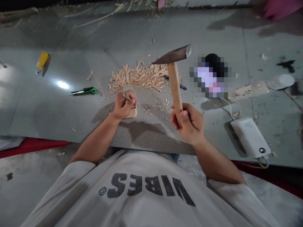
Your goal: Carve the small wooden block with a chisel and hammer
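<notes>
My right hand (188, 123) is wrapped round the wooden handle of a hammer (175, 85), whose dark metal head is raised above the table. Closed in a fist, my left hand (125, 104) grips a thin tool with a round light-coloured end (127, 96) sticking up out of the fingers; its lower part is hidden. Under and beside that hand lies a small flat wooden piece (133, 112). Beyond both hands a pile of wood shavings (138, 76) is spread on the table.
A green cutter (84, 91) and a yellow-handled tool (42, 61) lie on the left. A blue pen-like item (182, 86) is by the shavings. To the right are a blurred object (209, 75), a bottle (259, 88) and a white power bank (251, 137) with a cable.
</notes>
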Demonstrator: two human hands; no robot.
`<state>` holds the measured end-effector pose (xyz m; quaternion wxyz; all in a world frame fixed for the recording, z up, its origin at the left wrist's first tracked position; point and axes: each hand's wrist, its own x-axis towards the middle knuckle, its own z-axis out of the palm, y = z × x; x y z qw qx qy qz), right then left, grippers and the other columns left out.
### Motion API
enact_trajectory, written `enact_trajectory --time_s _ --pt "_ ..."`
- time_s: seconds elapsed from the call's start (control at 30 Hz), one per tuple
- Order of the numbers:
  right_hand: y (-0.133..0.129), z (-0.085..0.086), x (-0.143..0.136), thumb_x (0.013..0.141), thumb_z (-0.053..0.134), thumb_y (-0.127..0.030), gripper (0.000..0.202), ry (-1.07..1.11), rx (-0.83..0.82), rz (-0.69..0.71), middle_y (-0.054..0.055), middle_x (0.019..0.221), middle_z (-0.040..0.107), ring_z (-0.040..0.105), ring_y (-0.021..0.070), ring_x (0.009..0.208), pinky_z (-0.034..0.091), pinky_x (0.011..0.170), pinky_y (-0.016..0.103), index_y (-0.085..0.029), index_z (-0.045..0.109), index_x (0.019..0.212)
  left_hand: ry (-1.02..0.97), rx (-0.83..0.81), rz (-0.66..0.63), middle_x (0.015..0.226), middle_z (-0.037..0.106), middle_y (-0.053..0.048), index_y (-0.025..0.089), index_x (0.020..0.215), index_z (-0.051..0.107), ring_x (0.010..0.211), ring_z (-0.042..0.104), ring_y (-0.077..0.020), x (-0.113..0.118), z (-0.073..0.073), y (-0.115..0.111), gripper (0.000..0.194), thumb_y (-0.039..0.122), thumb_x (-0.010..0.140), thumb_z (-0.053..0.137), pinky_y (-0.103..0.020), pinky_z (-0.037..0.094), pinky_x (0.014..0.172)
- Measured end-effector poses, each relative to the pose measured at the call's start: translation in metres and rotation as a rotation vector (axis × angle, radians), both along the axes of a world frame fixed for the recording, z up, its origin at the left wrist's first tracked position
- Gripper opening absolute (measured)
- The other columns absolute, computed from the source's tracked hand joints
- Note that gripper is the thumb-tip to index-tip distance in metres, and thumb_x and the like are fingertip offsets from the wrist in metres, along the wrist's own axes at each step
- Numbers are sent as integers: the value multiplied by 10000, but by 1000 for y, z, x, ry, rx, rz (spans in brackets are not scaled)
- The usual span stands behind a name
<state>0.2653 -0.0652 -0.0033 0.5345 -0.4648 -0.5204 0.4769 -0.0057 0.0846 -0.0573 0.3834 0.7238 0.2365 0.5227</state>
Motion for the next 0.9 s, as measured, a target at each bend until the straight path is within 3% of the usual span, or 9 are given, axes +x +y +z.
enact_trajectory --time_s 0.13,0.2,0.3,0.37,0.47,0.57,0.73,0.9 --pt "3 -1 5 1147 648 -766 534 13 53 30 1 871 678 523 86 559 389 493 250 -242 599 1241 -55 26 -40 591 604 -4 237 714 637 452 509 -134 1 -3 4 614 654 1153 739 -293 406 463" --pt "4 3 11 1102 716 -776 555 -9 34 116 -21 827 639 503 96 570 384 510 254 -255 554 1207 -62 37 -37 587 614 -4 235 713 659 459 529 -136 2 -4 6 575 595 1152 748 -287 399 465" --pt "5 10 18 1068 808 -675 496 -223 -73 271 -38 729 559 470 105 593 347 549 264 -233 601 1152 -67 60 -31 597 631 5 247 735 674 475 554 -139 3 -8 7 537 579 1151 749 -287 426 486" --pt "6 13 19 1076 793 -599 420 -391 -114 271 -20 730 575 488 113 624 354 585 272 -209 644 1121 -74 67 -28 598 630 12 250 734 661 485 563 -138 3 -10 8 541 584 1151 748 -288 447 506" --pt "7 19 13 1102 695 -537 366 -462 -116 220 2 810 667 561 129 643 416 620 276 -201 624 1227 -43 51 -27 608 637 3 250 722 663 509 579 -148 1 -15 9 531 562 1145 741 -302 448 521" --pt "8 38 9 1138 602 -490 325 -573 -79 234 -8 785 651 562 133 631 404 627 279 -199 611 1282 -9 14 -20 612 635 -6 250 713 681 516 573 -161 -1 -18 9 510 557 1116 741 -319 429 520" --pt "12 83 11 1182 508 -476 336 -855 1 247 8 752 616 502 133 596 335 618 307 -198 692 1228 -17 -26 -30 608 606 -7 249 724 678 529 546 -166 0 -22 9 494 558 1109 704 -322 415 539" --pt "13 99 5 1175 484 -432 305 -987 67 245 26 759 641 485 149 592 313 632 318 -199 681 1199 -46 -49 -8 580 569 1 246 678 632 507 507 -149 4 -27 11 541 595 1079 734 -315 377 520"
